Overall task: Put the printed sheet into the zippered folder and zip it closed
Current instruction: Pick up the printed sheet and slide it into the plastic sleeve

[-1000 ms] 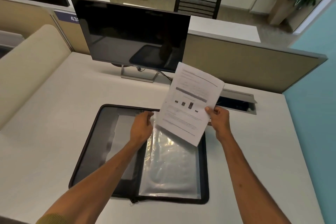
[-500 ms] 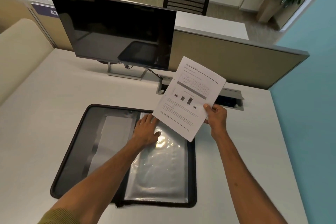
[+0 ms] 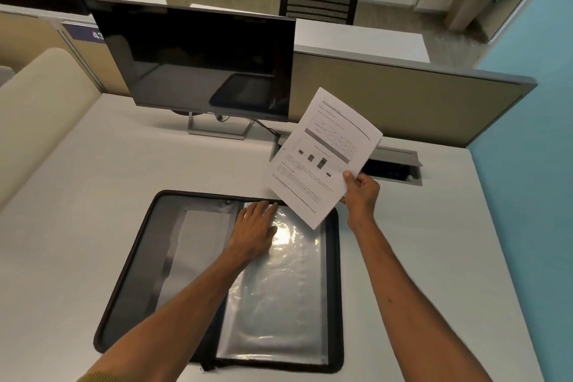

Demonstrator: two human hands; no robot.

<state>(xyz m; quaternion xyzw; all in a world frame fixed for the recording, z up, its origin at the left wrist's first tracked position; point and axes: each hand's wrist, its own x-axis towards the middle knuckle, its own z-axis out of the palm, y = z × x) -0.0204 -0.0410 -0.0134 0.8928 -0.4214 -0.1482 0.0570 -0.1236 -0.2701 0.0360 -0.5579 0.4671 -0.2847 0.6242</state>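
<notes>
A black zippered folder [image 3: 130, 273] lies spread open flat on the white desk, with a grey pocket on its left half and shiny clear plastic sleeves [image 3: 279, 288] on its right half. My left hand [image 3: 255, 226] rests palm down, fingers spread, on the top of the sleeves near the spine. My right hand [image 3: 361, 192] grips the lower right edge of the printed sheet [image 3: 322, 155], a white page with text, a table and small dark bars. The sheet is held tilted in the air above the folder's upper right corner.
A dark monitor [image 3: 198, 62] on a metal stand is behind the folder. An open cable hatch [image 3: 393, 169] sits in the desk at the back right. Beige partitions [image 3: 403, 96] edge the desk at the back and left, a blue wall on the right.
My left hand has let go of the sheet's edge and dropped flat onto the plastic sleeves. The sheet has lifted slightly up and right in my right hand.
</notes>
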